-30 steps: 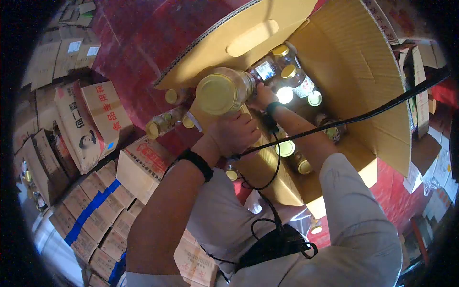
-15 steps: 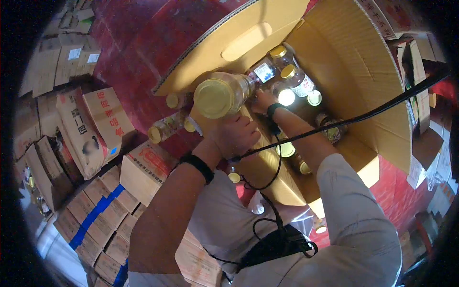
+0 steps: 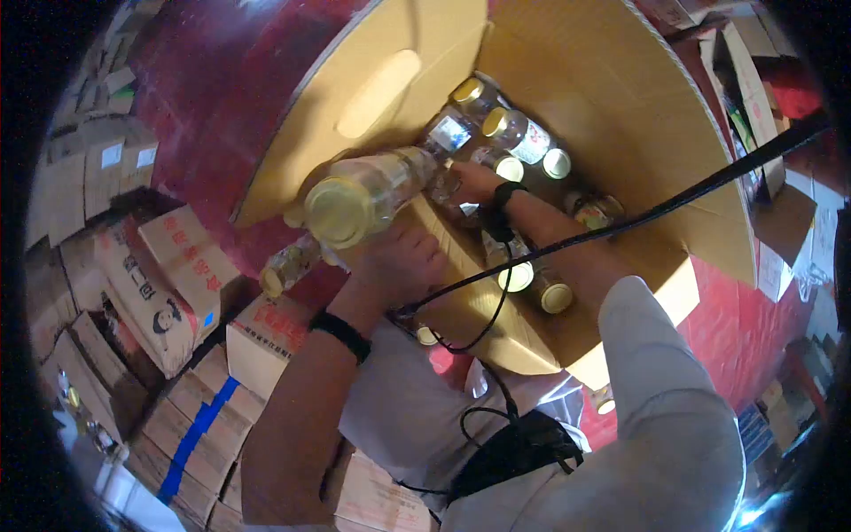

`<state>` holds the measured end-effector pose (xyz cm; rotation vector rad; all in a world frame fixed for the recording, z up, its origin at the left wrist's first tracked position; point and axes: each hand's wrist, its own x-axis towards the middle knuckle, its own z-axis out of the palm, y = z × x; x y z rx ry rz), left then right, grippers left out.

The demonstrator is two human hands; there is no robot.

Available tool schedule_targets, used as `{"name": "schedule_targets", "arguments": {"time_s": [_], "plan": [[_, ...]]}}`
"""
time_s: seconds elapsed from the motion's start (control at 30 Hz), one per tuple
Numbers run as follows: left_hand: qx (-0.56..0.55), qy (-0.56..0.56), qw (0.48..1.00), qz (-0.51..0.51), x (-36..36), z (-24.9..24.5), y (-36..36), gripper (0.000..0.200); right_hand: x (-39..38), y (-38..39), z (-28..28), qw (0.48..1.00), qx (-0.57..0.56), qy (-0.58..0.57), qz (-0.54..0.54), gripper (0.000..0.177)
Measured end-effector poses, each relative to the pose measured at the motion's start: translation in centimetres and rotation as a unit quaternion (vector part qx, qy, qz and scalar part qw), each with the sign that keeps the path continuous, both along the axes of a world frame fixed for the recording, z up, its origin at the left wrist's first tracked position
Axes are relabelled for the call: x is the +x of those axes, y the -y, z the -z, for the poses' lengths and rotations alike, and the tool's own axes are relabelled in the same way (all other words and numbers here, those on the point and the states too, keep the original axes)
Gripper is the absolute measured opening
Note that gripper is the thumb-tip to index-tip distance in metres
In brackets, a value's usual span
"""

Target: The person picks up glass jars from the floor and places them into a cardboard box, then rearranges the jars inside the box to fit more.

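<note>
A large clear glass jar (image 3: 388, 180) with a yellow lid lies tilted across the side of an open cardboard box (image 3: 612, 84), its lid toward me. My left hand (image 3: 403, 259) is closed against its lower side, fingers curled. Inside the box, my right hand (image 3: 474, 183) has its fingers bent around clear glass near the large jar's far end; it looks like another jar, partly hidden by the hand. Around that hand lie several lidded jars, among them a labelled jar (image 3: 523, 136) and a jar with a pale lid (image 3: 556, 300).
A black cable (image 3: 638, 217) crosses in front of my right forearm. Outside the box, a jar (image 3: 285, 269) lies on the red floor (image 3: 204, 97). Printed cartons (image 3: 182, 257) and stacked boxes with blue tape (image 3: 199, 434) stand at left.
The view has shifted, so the box and jars sit farther left. My left hand and the large jar have moved left and down in view. My right hand's fingers now curl around clear glass.
</note>
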<state>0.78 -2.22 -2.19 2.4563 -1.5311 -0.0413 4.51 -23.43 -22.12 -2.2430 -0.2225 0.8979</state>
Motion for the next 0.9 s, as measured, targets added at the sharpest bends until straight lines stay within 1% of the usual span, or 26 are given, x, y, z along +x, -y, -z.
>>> {"name": "schedule_targets", "arguments": {"time_s": [0.03,0.07,0.2,0.27,0.3,0.37,0.43,0.47,0.53,0.6,0.63,0.67,0.73,0.77,0.83,0.9], "plan": [[-0.002,-0.006,1.0,-0.002,0.0,0.1,0.0,0.01,-0.1,0.8,-1.3,0.997,0.07,0.002,0.023,0.055],[-0.004,-0.008,1.0,0.006,-0.2,0.1,0.0,0.01,0.1,1.7,-2.5,0.997,0.06,-0.047,0.013,0.058],[0.021,-0.021,0.999,0.012,0.5,-1.3,0.5,0.012,0.2,3.5,-2.7,0.991,0.088,-0.085,0.045,0.06],[0.025,-0.021,0.999,0.017,0.8,-1.5,0.6,0.013,0.2,3.9,-3.0,0.98,0.126,-0.145,0.058,0.056],[0.033,-0.014,0.999,0.025,0.9,-1.6,0.6,0.015,0.0,4.2,-2.6,0.979,0.127,-0.144,0.063,0.056],[0.038,-0.007,0.998,0.039,0.8,-1.3,0.4,0.017,-0.4,4.9,-1.8,0.94,0.243,-0.214,0.108,0.048],[0.02,-0.021,0.999,0.029,0.5,-0.6,0.2,0.025,0.1,5.2,-2.5,0.938,0.244,-0.22,0.115,0.045],[0.018,-0.023,0.999,0.036,0.4,-0.6,0.1,0.025,0.2,5.2,-3.0,0.935,0.248,-0.227,0.113,0.041],[0.05,-0.041,0.998,0.028,0.3,-1.0,0.0,0.032,1.0,5.1,-3.0,0.924,0.271,-0.241,0.125,0.042],[0.061,-0.036,0.997,0.029,0.2,-0.8,-0.1,0.033,0.9,5.2,-3.6,0.919,0.257,-0.26,0.149,0.047],[0.071,-0.031,0.997,0.027,0.3,-0.8,-0.2,0.035,0.3,4.8,-3.8,0.918,0.258,-0.259,0.15,0.047],[0.073,-0.031,0.996,0.028,0.3,-0.8,-0.3,0.035,-0.2,4.4,-4.2,0.933,0.286,-0.18,0.124,0.046],[0.072,-0.029,0.996,0.036,0.5,-1.3,0.0,0.035,-0.8,3.4,-0.8,0.94,0.313,-0.098,0.098,0.044],[0.073,-0.029,0.996,0.038,0.5,-1.5,0.1,0.035,-1.2,2.2,4.7,0.935,0.332,-0.056,0.112,0.042],[0.078,-0.039,0.995,0.04,0.6,-1.6,0.2,0.034,-1.4,1.0,9.7,0.928,0.349,-0.015,0.128,0.04],[0.079,-0.038,0.995,0.043,0.6,-1.6,0.2,0.034,-1.2,0.3,11.3,0.957,0.245,-0.096,0.125,0.045]]}}
